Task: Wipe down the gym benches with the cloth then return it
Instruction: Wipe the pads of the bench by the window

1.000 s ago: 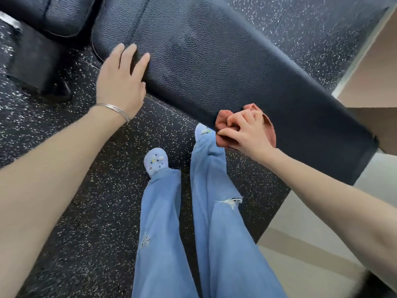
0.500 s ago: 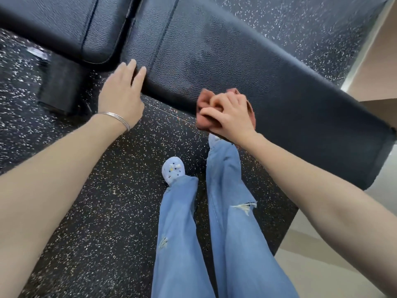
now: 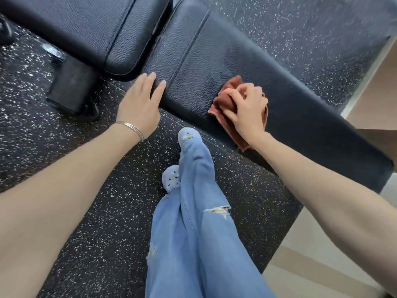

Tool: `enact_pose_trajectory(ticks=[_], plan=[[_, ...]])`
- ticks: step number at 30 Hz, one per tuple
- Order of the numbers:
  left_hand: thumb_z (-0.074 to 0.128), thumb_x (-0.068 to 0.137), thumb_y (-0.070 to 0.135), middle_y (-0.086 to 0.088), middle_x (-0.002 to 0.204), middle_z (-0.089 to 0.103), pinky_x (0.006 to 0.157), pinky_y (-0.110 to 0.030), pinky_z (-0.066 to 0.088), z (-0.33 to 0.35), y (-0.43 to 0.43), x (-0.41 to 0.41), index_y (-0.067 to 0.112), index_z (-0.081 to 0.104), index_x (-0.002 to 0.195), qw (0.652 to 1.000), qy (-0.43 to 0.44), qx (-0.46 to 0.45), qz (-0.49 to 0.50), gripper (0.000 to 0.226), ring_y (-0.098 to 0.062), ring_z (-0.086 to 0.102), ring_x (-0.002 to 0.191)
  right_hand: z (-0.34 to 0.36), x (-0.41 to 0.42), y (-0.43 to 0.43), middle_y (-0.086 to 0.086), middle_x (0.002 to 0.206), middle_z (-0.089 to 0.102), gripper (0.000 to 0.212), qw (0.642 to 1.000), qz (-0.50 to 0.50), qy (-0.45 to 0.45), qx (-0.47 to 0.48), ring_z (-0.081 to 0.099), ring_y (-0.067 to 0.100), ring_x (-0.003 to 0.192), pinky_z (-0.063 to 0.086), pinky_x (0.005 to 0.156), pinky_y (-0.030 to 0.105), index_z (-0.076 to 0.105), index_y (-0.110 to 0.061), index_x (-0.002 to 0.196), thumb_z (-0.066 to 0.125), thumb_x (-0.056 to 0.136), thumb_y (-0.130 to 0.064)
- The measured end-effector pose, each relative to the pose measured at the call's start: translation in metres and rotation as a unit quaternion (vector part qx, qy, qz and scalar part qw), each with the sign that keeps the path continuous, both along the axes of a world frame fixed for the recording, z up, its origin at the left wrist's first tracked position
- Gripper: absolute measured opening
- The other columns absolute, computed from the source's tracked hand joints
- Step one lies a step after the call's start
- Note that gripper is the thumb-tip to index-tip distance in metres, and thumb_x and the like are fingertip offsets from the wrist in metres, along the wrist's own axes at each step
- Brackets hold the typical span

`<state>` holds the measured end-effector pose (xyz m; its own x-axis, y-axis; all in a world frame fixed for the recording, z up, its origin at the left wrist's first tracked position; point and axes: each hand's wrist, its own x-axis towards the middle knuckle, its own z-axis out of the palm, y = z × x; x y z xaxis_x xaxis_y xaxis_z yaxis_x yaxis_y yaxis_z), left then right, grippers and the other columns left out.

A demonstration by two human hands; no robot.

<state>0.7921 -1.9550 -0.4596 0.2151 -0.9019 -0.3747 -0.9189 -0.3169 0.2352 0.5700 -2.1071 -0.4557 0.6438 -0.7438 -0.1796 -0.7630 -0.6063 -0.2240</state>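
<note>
The grip of the right hand (image 3: 247,110) is curled round the bunched rust-red cloth (image 3: 224,97), pressing it on the near edge of the long bench pad (image 3: 214,50). The pad runs upper left to lower right. The next stretch (my guess) lies leftward, toward the flat left hand (image 3: 139,102) resting on the pad's end.

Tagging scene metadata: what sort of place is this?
Most likely a gym: a black padded bench in two cushioned sections, a speckled black rubber floor, and the right hand holding a cloth on it.
</note>
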Motion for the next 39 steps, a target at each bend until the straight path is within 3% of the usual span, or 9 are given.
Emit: enact_pose_trajectory(ticks=[5, 10, 15, 18, 20, 28, 31, 34, 39], plan=[[0.045, 0.092, 0.017, -0.025, 0.154, 0.005, 0.119, -0.040, 0.006, 0.002, -0.009, 0.003, 0.003, 0.014, 0.148, 1.000, -0.004, 0.012, 0.006, 0.066, -0.036, 0.007, 0.144, -0.005, 0.107, -0.047, 0.004, 0.123, 0.046, 0.042, 0.999, 0.043, 0.004, -0.006, 0.040, 0.027, 0.114, 0.032, 0.085, 0.042, 0.054, -0.035, 0.121, 0.061, 0.081, -0.044], [0.042, 0.096, 0.023, -0.025, 0.155, 0.008, 0.118, -0.037, 0.001, 0.004, -0.037, 0.013, 0.000, 0.011, 0.147, 0.999, -0.019, 0.001, 0.030, 0.064, -0.034, 0.007, 0.144, -0.003, 0.109, -0.034, 0.005, 0.120, 0.049, 0.040, 0.999, 0.032, 0.010, -0.013, 0.041, 0.027, 0.110, 0.028, 0.086, 0.040, 0.056, -0.033, 0.119, 0.060, 0.080, -0.042], [0.044, 0.095, 0.022, -0.021, 0.155, 0.013, 0.118, -0.041, 0.011, 0.004, -0.070, 0.027, 0.001, 0.014, 0.147, 0.999, -0.011, -0.003, 0.048, 0.064, -0.034, 0.011, 0.144, -0.002, 0.058, 0.003, 0.009, 0.104, 0.060, 0.039, 0.977, 0.212, -0.003, 0.002, 0.055, 0.033, 0.094, 0.037, 0.079, 0.045, 0.066, -0.024, 0.106, 0.073, 0.069, -0.035], [0.046, 0.092, 0.023, -0.020, 0.154, 0.016, 0.116, -0.047, 0.015, 0.003, -0.081, 0.042, 0.001, 0.018, 0.146, 0.998, -0.031, 0.004, 0.056, 0.065, -0.035, 0.013, 0.143, -0.002, 0.055, -0.011, 0.006, 0.099, 0.062, 0.033, 0.958, 0.286, 0.005, -0.009, 0.057, 0.031, 0.088, 0.041, 0.074, 0.043, 0.067, -0.028, 0.104, 0.070, 0.073, -0.040], [0.049, 0.091, 0.028, -0.018, 0.154, 0.018, 0.114, -0.051, 0.014, 0.003, -0.086, 0.054, 0.001, 0.020, 0.146, 0.997, -0.041, 0.008, 0.058, 0.068, -0.035, 0.013, 0.143, -0.001, 0.069, -0.027, 0.005, 0.100, 0.062, 0.033, 0.960, 0.278, 0.011, -0.017, 0.056, 0.031, 0.089, 0.040, 0.075, 0.043, 0.066, -0.030, 0.104, 0.067, 0.075, -0.046], [0.046, 0.093, 0.029, -0.019, 0.155, 0.013, 0.115, -0.052, 0.011, 0.004, -0.103, 0.065, 0.005, 0.019, 0.147, 0.996, -0.052, 0.011, 0.071, 0.065, -0.036, 0.010, 0.144, -0.002, 0.157, -0.109, 0.004, 0.116, 0.054, 0.042, 0.995, 0.092, 0.039, -0.027, 0.048, 0.031, 0.106, 0.033, 0.081, 0.041, 0.059, -0.034, 0.112, 0.046, 0.078, -0.056], [0.042, 0.094, 0.036, -0.018, 0.155, 0.015, 0.115, -0.051, 0.010, 0.006, -0.109, 0.057, 0.006, 0.021, 0.147, 0.999, -0.040, 0.010, 0.030, 0.064, -0.037, 0.010, 0.143, -0.004, 0.130, -0.114, 0.007, 0.113, 0.057, 0.040, 0.992, 0.124, 0.008, -0.029, 0.051, 0.033, 0.101, 0.035, 0.079, 0.041, 0.061, -0.030, 0.114, 0.055, 0.078, -0.049], [0.041, 0.093, 0.040, -0.016, 0.155, 0.017, 0.116, -0.051, 0.010, 0.004, -0.112, 0.055, 0.008, 0.021, 0.147, 0.998, -0.050, 0.013, -0.026, 0.066, -0.035, 0.011, 0.143, -0.002, 0.072, -0.119, 0.009, 0.107, 0.058, 0.039, 0.996, 0.087, -0.017, -0.027, 0.053, 0.034, 0.095, 0.037, 0.078, 0.041, 0.065, -0.026, 0.112, 0.065, 0.076, -0.042], [0.046, 0.091, 0.037, -0.019, 0.154, 0.018, 0.113, -0.056, 0.011, 0.003, -0.107, 0.065, 0.015, 0.026, 0.147, 0.997, -0.070, 0.017, -0.007, 0.063, -0.044, 0.012, 0.140, -0.004, -0.005, -0.122, 0.010, 0.108, 0.057, 0.038, 0.992, 0.124, -0.005, -0.023, 0.046, 0.027, 0.097, 0.030, 0.078, 0.036, 0.065, -0.026, 0.112, 0.067, 0.077, -0.039]])
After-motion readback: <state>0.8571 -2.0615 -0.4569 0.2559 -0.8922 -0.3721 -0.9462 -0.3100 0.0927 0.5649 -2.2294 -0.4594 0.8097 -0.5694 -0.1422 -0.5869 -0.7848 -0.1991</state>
